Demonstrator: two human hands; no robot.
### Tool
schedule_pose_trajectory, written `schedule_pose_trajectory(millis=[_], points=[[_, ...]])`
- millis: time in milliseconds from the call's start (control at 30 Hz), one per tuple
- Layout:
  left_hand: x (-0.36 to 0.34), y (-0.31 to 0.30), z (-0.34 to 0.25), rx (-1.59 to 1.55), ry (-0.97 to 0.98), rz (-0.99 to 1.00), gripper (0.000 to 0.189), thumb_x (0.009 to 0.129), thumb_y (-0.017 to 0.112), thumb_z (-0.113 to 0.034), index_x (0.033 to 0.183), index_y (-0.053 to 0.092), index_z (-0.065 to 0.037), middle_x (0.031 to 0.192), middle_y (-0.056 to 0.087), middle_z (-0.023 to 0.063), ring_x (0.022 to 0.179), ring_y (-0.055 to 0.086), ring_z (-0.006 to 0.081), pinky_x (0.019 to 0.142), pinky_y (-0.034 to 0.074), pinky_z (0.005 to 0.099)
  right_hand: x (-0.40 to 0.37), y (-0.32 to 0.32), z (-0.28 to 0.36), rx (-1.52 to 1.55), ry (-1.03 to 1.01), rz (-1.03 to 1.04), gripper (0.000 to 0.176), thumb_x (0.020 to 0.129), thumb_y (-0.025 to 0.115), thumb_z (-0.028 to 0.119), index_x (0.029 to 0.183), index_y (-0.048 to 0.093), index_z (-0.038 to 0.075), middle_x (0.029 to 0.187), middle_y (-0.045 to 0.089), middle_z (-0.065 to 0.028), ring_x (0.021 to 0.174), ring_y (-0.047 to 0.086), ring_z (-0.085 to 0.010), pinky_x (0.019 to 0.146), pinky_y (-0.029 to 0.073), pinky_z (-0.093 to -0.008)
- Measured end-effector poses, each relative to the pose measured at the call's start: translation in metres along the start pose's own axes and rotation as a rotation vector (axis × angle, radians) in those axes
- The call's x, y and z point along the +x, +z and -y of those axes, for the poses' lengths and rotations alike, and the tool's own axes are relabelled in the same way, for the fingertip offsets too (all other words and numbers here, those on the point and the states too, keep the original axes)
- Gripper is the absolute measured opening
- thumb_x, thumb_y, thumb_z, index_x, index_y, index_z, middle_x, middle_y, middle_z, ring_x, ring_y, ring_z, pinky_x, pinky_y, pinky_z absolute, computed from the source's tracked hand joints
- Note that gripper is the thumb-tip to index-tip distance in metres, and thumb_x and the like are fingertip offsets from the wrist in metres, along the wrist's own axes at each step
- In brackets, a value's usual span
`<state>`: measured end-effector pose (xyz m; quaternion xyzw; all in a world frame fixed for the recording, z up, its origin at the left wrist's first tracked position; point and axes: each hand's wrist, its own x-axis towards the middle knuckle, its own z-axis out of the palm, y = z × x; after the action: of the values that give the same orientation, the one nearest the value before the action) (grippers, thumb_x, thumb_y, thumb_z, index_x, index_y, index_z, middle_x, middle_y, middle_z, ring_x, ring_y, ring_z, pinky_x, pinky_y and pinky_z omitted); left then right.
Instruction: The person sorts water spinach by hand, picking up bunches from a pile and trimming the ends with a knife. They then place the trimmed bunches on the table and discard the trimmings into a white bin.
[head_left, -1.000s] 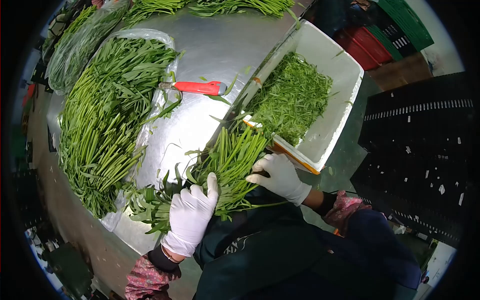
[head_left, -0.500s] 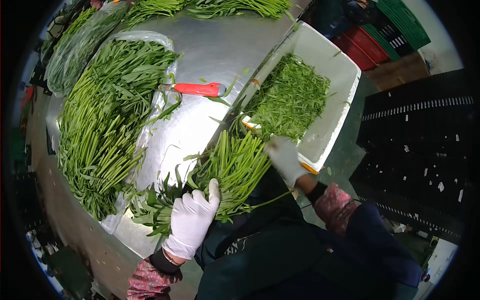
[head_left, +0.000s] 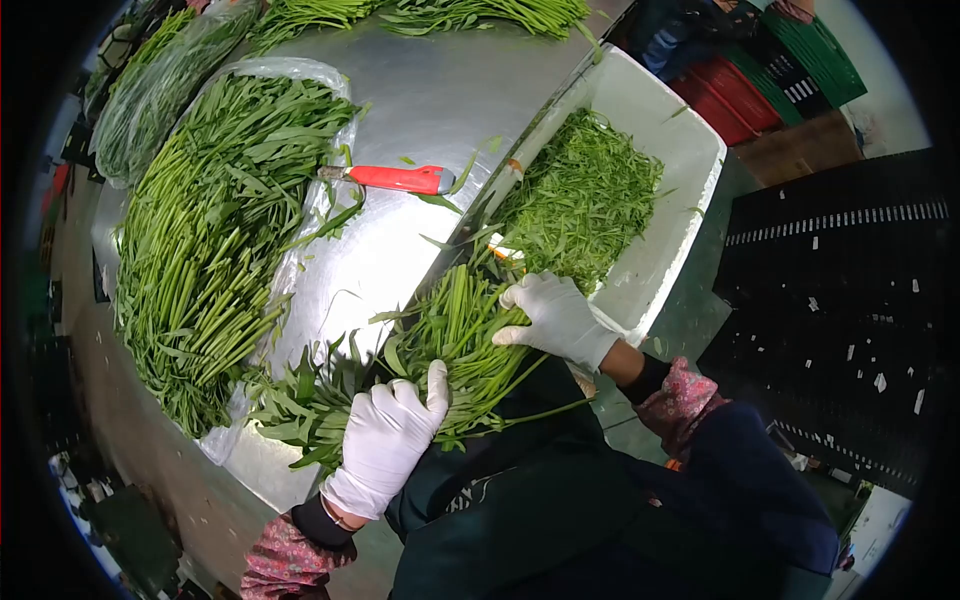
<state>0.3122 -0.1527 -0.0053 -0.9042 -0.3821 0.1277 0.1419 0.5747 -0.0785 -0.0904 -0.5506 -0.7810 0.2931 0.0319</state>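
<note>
A bunch of water spinach (head_left: pixel 460 320) lies over my lap at the table edge, its pale green stems pointing up and right. My left hand (head_left: pixel 385 435), in a white glove, is closed round the leafy lower part, thumb along the top. At the stem ends, my gloved right hand (head_left: pixel 560 318) has its fingers and thumb curled on some stems. One long stem sticks out below that hand. Just beyond it stands a white foam box (head_left: pixel 680 210) holding a heap of loose leaves and trimmings (head_left: pixel 580 195).
On the metal table (head_left: pixel 430 90) a red-handled knife (head_left: pixel 400 179) lies near a large pile of water spinach (head_left: pixel 215 240) on plastic. A bagged bundle (head_left: pixel 175 90) and more greens (head_left: pixel 480 15) are at the back. Green crates (head_left: pixel 810 55), a red crate (head_left: pixel 725 105) and black crates (head_left: pixel 830 310) stand right.
My right hand has moved slightly left from beside the box's near edge onto the stem ends, its fingers now showing clearly. My left hand keeps its grip, shifted slightly right.
</note>
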Motion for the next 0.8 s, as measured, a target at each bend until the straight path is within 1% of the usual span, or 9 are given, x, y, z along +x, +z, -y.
schedule_pose_trajectory(millis=[100, 300, 400, 467, 500, 567, 667, 700, 800], points=[[-0.001, 0.002, -0.001, 0.01, 0.007, -0.007, 0.055, 0.081, 0.057, -0.008, 0.135, 0.052, -0.015, 0.072, 0.042, 0.0027, 0.061, 0.043, 0.0178, 0.052, 0.039, 0.0326, -0.004, 0.002, 0.003, 0.01, -0.032, 0.019, 0.045, 0.075, 0.074, 0.05, 0.097, 0.072, 0.01, 0.095, 0.065, -0.0101, 0.102, 0.057, -0.0307, 0.092, 0.042, -0.0405], [-0.001, 0.004, 0.0, -0.008, 0.005, 0.002, 0.054, 0.082, 0.057, -0.008, 0.135, 0.052, -0.015, 0.072, 0.041, 0.0027, 0.061, 0.044, 0.018, 0.052, 0.039, 0.0326, -0.001, 0.038, -0.015, 0.131, -0.189, -0.317, 0.019, 0.076, 0.072, 0.033, 0.076, 0.072, 0.014, 0.078, 0.062, -0.0071, 0.085, 0.059, -0.0267, 0.072, 0.043, -0.039], [-0.003, 0.004, 0.0, -0.032, 0.016, 0.015, 0.054, 0.082, 0.057, -0.008, 0.136, 0.051, -0.015, 0.072, 0.041, 0.0026, 0.061, 0.044, 0.0181, 0.052, 0.039, 0.0326, 0.014, 0.035, -0.047, -0.565, 0.071, -0.068, 0.023, 0.084, 0.068, 0.032, 0.074, 0.066, 0.011, 0.074, 0.06, -0.0072, 0.076, 0.058, -0.0246, 0.074, 0.043, -0.0412], [-0.005, 0.005, 0.002, -0.014, 0.021, -0.016, 0.053, 0.082, 0.058, -0.006, 0.134, 0.051, -0.012, 0.072, 0.043, 0.003, 0.061, 0.044, 0.0172, 0.05, 0.037, 0.032, 0.015, 0.02, -0.083, -0.86, 0.331, -0.155, 0.018, 0.084, 0.065, 0.027, 0.075, 0.06, 0.011, 0.073, 0.056, -0.0072, 0.073, 0.056, -0.0233, 0.069, 0.042, -0.0397], [-0.005, 0.006, 0.003, -0.005, 0.017, -0.029, 0.052, 0.082, 0.058, -0.006, 0.134, 0.051, -0.011, 0.072, 0.045, 0.0032, 0.06, 0.044, 0.0168, 0.049, 0.036, 0.0316, 0.014, 0.01, -0.103, -0.869, 0.32, -0.325, 0.013, 0.08, 0.067, 0.025, 0.081, 0.063, 0.013, 0.08, 0.058, -0.0066, 0.078, 0.058, -0.0237, 0.07, 0.043, -0.0406], [-0.004, 0.006, 0.002, -0.007, 0.015, -0.03, 0.052, 0.082, 0.058, -0.005, 0.134, 0.051, -0.011, 0.072, 0.044, 0.0032, 0.06, 0.044, 0.0167, 0.049, 0.036, 0.0317, 0.014, -0.016, -0.087, -0.358, 0.042, -0.612, 0.015, 0.073, 0.07, 0.021, 0.087, 0.066, 0.015, 0.086, 0.06, -0.0056, 0.083, 0.06, -0.0257, 0.072, 0.045, -0.042], [-0.001, 0.004, 0.002, 0.002, 0.021, -0.019, 0.053, 0.082, 0.057, -0.007, 0.135, 0.051, -0.013, 0.072, 0.042, 0.0026, 0.061, 0.044, 0.0174, 0.05, 0.038, 0.0321, 0.012, -0.013, -0.039, -0.268, -0.406, -0.308, 0.024, 0.075, 0.074, 0.03, 0.093, 0.07, 0.015, 0.091, 0.063, -0.005, 0.087, 0.061, -0.0296, 0.075, 0.046, -0.0433], [0.0, 0.003, 0.001, 0.007, 0.015, -0.012, 0.054, 0.082, 0.057, -0.007, 0.135, 0.051, -0.015, 0.072, 0.041, 0.0023, 0.061, 0.044, 0.0178, 0.051, 0.04, 0.0322, 0.011, -0.009, -0.027, -0.228, -0.698, -0.32, 0.03, 0.076, 0.074, 0.036, 0.095, 0.071, 0.014, 0.093, 0.064, -0.0054, 0.086, 0.061, -0.0305, 0.076, 0.047, -0.0439], [0.0, 0.003, 0.0, 0.006, -0.015, -0.02, 0.054, 0.082, 0.058, -0.008, 0.135, 0.051, -0.014, 0.072, 0.041, 0.0021, 0.061, 0.044, 0.0174, 0.051, 0.039, 0.0317, 0.017, -0.002, 0.007, -0.146, -0.083, 0.167, 0.047, 0.077, 0.073, 0.05, 0.101, 0.072, 0.01, 0.106, 0.066, -0.007, 0.099, 0.061, -0.0299, 0.083, 0.047, -0.0452]])
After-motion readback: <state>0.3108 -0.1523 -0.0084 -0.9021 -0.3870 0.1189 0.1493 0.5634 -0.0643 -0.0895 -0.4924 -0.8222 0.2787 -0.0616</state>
